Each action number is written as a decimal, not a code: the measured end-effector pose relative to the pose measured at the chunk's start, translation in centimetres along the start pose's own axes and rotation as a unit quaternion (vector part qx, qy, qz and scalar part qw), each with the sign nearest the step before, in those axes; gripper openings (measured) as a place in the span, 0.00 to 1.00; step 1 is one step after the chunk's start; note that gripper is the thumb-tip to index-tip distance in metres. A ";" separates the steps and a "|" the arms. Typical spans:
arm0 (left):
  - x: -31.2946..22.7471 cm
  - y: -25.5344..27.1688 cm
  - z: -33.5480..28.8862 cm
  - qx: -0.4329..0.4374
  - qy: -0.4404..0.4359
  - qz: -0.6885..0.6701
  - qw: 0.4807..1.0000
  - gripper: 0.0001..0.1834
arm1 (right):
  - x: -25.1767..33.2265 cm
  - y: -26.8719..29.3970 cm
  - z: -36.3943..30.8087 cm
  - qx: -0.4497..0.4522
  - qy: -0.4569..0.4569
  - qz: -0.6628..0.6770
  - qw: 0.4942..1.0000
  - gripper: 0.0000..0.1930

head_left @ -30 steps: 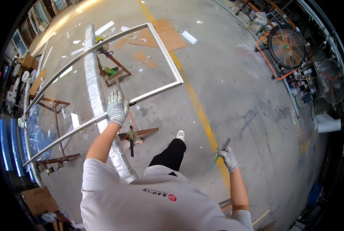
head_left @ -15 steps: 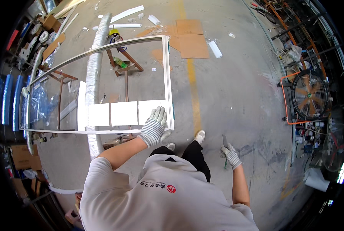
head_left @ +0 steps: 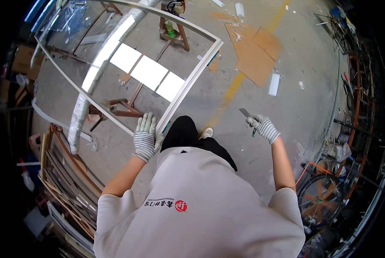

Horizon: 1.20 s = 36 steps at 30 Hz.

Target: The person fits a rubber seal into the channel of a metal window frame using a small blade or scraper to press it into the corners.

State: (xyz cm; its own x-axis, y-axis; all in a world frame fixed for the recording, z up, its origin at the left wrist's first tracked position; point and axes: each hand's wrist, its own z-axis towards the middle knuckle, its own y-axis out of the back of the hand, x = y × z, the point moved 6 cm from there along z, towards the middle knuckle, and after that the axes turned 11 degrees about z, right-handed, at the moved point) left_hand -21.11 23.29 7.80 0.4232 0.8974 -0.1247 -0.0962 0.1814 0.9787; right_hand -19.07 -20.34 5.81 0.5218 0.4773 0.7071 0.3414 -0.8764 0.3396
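A large white window or door frame (head_left: 188, 89) with a glass-like pane reflecting bright rectangles lies raised above the floor at the upper left. At its near corner rests my left hand (head_left: 146, 136), in a striped glove, fingers stretched out and thumb apart. My right hand (head_left: 263, 127), also gloved, is held out to the right, away from the frame. Its fingers close around a tool with a flat grey blade (head_left: 244, 112) pointing up and left; a bit of green shows below the fingers. The tool's handle is mostly hidden.
Brown trestles (head_left: 122, 108) stand beneath the frame, alongside a long wrapped roll (head_left: 77, 116). Flat cardboard (head_left: 255, 64) lies on the floor ahead. A large fan (head_left: 320, 200) stands at right. Long strips and boards (head_left: 67, 182) are stacked at lower left.
My view and body have turned left, so the frame appears slanted. My left hand has slid to the frame's near corner. The right hand still holds the bladed tool, its blade now pointing more leftward.
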 end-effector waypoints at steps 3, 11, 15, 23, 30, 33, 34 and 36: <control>-0.8 0.1 0.5 -0.006 0.059 0.019 0.998 0.35 | 5.9 3.3 5.1 0.028 0.019 -0.137 0.990 0.15; -1.1 -0.3 -0.2 0.005 0.117 -0.007 0.993 0.31 | 17.9 7.5 13.5 0.021 0.162 -0.109 0.981 0.14; -0.7 -0.6 0.1 0.031 0.146 -0.017 0.989 0.32 | 23.5 8.2 18.1 0.082 0.275 -0.165 0.944 0.12; 0.4 -0.8 -0.4 -0.034 0.417 0.116 0.901 0.36 | 33.0 -2.5 25.7 0.329 0.331 -0.348 0.813 0.10; -3.2 -2.8 2.3 0.025 0.618 0.207 0.758 0.36 | 35.2 -8.2 25.4 0.522 0.422 -0.477 0.568 0.14; -4.5 -4.3 5.3 0.017 0.687 0.195 0.700 0.35 | 33.5 -8.9 24.9 0.584 0.432 -0.500 0.471 0.14; -4.8 -4.6 6.3 0.029 0.696 0.193 0.691 0.35 | 32.9 -8.9 24.7 0.593 0.457 -0.516 0.415 0.15; -4.7 -4.0 8.5 -0.001 0.697 0.186 0.693 0.35 | 32.1 -8.9 24.9 0.602 0.503 -0.466 0.409 0.14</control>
State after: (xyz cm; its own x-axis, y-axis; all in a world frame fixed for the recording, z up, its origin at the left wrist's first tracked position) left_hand -15.05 14.91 5.91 -0.9114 0.3992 0.0997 0.0342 -0.1680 0.9852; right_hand 14.14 4.36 10.03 -0.6532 -0.2302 0.7214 0.4789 0.6123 0.6290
